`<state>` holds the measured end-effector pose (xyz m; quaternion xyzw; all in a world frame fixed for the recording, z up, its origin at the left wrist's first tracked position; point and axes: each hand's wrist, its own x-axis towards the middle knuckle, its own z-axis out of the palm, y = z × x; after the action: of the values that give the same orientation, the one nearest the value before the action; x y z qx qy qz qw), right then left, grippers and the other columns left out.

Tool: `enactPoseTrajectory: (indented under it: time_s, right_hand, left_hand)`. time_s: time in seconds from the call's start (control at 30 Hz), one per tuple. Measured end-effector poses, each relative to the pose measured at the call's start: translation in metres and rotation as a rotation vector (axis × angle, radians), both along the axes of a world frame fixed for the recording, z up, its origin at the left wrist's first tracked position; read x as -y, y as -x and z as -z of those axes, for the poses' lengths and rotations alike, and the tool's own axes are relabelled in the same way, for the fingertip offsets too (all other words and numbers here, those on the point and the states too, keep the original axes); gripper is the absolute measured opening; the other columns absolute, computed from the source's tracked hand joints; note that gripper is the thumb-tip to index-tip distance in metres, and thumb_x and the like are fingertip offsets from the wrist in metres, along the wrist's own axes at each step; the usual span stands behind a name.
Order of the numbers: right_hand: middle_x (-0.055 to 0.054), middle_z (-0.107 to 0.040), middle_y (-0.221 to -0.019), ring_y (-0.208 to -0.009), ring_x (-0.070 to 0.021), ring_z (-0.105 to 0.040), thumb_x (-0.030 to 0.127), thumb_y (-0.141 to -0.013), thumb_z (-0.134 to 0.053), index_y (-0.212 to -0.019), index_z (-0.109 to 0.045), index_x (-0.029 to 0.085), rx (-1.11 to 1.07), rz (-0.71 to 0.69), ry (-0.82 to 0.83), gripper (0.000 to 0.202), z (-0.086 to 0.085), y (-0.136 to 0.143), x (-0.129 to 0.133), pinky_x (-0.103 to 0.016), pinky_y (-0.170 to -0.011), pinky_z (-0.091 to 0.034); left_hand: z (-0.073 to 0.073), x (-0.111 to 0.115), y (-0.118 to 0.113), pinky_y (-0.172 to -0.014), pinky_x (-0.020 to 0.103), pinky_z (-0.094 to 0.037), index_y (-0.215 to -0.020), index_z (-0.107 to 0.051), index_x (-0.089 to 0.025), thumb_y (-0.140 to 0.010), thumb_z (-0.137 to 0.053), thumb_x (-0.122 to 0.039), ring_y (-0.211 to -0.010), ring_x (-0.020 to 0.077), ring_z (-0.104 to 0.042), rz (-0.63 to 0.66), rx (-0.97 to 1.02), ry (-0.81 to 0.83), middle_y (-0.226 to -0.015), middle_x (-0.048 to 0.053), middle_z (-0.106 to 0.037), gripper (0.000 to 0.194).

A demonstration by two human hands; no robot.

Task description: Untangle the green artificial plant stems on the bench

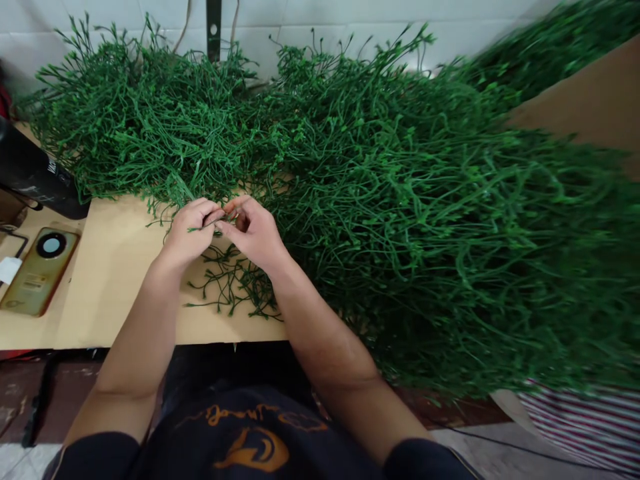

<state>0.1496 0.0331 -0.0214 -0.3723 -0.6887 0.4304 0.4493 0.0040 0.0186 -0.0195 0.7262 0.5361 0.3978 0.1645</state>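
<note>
Close together over the pale tabletop, my left hand and my right hand pinch a thin green stem between their fingertips. The stem's end pokes out below the left fingers. Just under the hands, several loose dark green stems with small forked tips lie on the board. A big heap of green artificial stems fills the right side, reaching beside my right forearm. Another pile stands behind my left hand.
At the left edge are a black bottle and a gold phone lying on the table. A brown cardboard panel leans at the upper right. Striped fabric shows at the lower right. White tiles form the back wall.
</note>
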Motion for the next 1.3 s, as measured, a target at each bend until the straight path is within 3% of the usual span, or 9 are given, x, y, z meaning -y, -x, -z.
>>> enactPoseTrajectory:
  time_s: [0.13,0.3,0.47,0.73,0.93,1.0,1.07,1.23,1.3]
  right_hand:
    - [0.005,-0.043,-0.063,-0.055,-0.0048,-0.037,0.033,-0.072,-0.058,-0.074,-0.049,0.018,-0.141,0.008,0.05,0.019,-0.002,0.002,0.0,-0.022,-0.054,-0.032]
    - [0.004,-0.049,-0.069,-0.06,-0.0051,-0.042,0.037,-0.071,-0.059,-0.077,-0.05,0.018,-0.406,0.017,0.196,0.022,-0.003,0.004,-0.001,-0.022,-0.059,-0.037]
    - [0.002,-0.051,-0.07,-0.057,-0.0047,-0.038,0.042,-0.075,-0.056,-0.076,-0.053,0.018,-0.454,0.047,0.233,0.024,-0.005,0.0,-0.001,-0.022,-0.056,-0.035]
    - [0.001,-0.045,-0.068,-0.067,-0.0077,-0.044,0.035,-0.085,-0.049,-0.068,-0.05,0.017,-0.28,0.213,-0.095,0.025,0.0,0.001,0.005,-0.025,-0.068,-0.038]
    - [0.003,-0.04,-0.066,-0.061,-0.0062,-0.041,0.028,-0.092,-0.04,-0.068,-0.041,0.019,-0.523,0.372,-0.381,0.025,-0.049,-0.031,0.014,-0.023,-0.06,-0.036]
    - [0.003,-0.041,-0.065,-0.06,-0.0057,-0.042,0.027,-0.091,-0.04,-0.069,-0.042,0.019,-0.453,0.271,-0.354,0.024,-0.064,-0.045,0.02,-0.022,-0.057,-0.035]
    - [0.002,-0.045,-0.064,-0.06,-0.0058,-0.045,0.026,-0.091,-0.04,-0.07,-0.045,0.018,-0.212,0.069,-0.255,0.023,-0.069,-0.05,0.029,-0.021,-0.057,-0.037]
    - [-0.004,-0.061,-0.075,-0.07,-0.0117,-0.055,0.021,-0.086,-0.046,-0.077,-0.057,0.013,0.605,-0.727,-0.27,0.017,-0.047,-0.022,0.073,-0.025,-0.065,-0.042]
    - [-0.009,-0.064,-0.086,-0.076,-0.0158,-0.058,0.023,-0.084,-0.049,-0.086,-0.06,0.012,0.792,-0.926,-0.343,0.016,-0.038,-0.005,0.09,-0.027,-0.067,-0.043]
  left_hand:
    - [0.002,-0.001,-0.002,-0.064,0.025,-0.038,-0.072,-0.058,-0.016,-0.08,-0.045,-0.014,-0.069,0.0125,-0.049,0.036,-0.001,-0.012,-0.07,0.001,-0.052,0.016]
    - [-0.002,0.001,-0.007,-0.064,0.026,-0.039,-0.081,-0.062,-0.014,-0.086,-0.043,-0.027,-0.067,0.0135,-0.048,0.082,-0.013,0.016,-0.068,0.002,-0.048,0.023]
    - [0.0,0.0,-0.008,-0.063,0.026,-0.038,-0.068,-0.056,-0.015,-0.087,-0.041,-0.029,-0.065,0.0134,-0.046,0.086,-0.011,0.072,-0.064,0.001,-0.044,0.028]
    - [0.013,-0.014,-0.008,-0.063,0.026,-0.034,-0.058,-0.041,-0.019,-0.086,-0.037,-0.034,-0.062,0.0138,-0.042,0.116,0.018,0.178,-0.06,0.0,-0.042,0.032]
    - [0.026,-0.023,0.002,-0.061,0.026,-0.031,-0.056,-0.041,-0.019,-0.084,-0.039,-0.027,-0.058,0.0128,-0.039,-0.195,-0.007,0.26,-0.057,-0.001,-0.043,0.029]
    - [0.024,-0.022,0.004,-0.062,0.026,-0.032,-0.056,-0.043,-0.018,-0.084,-0.039,-0.026,-0.06,0.012,-0.041,-0.222,0.076,0.261,-0.058,-0.001,-0.045,0.029]
    - [0.02,-0.021,0.005,-0.062,0.024,-0.033,-0.058,-0.048,-0.016,-0.084,-0.041,-0.025,-0.06,0.0109,-0.042,-0.183,0.153,0.281,-0.059,-0.002,-0.047,0.028]
    - [0.002,-0.016,0.018,-0.05,0.022,-0.032,-0.065,-0.057,-0.014,-0.082,-0.05,-0.034,-0.049,0.0084,-0.041,-0.091,0.439,0.352,-0.052,-0.002,-0.046,0.027]
    - [-0.007,-0.012,0.026,-0.047,0.021,-0.033,-0.065,-0.056,-0.015,-0.079,-0.055,-0.041,-0.047,0.0079,-0.042,-0.096,0.613,0.304,-0.052,-0.002,-0.047,0.029]
